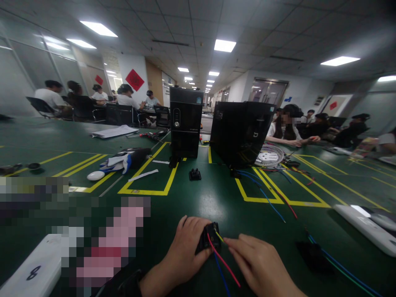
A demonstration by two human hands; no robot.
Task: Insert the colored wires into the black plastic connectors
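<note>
As we read across the green bench (173, 206) from the left, we meet a white case (34, 268) marked with an 8 and, farther back, a blue-and-white glove (119, 163). Near the middle, the left hand (188, 243) is curled closed around a small black block (213, 231), which sits close to the bench's near side; a loose black part (194, 175) lies well beyond it. From the block trail a red wire (227, 267) and a blue wire (222, 274); we cannot tell how firmly either is seated. A yellow wire (219, 236) meets the block's face, pinched between thumb and finger of the right hand (256, 255).

We judge that a sideways tug by the right hand could bend or dislodge the yellow wire's end, and that its wrist could snag the red wire beneath. Should the left hand's hold loosen, the block could twist under the push.
</note>
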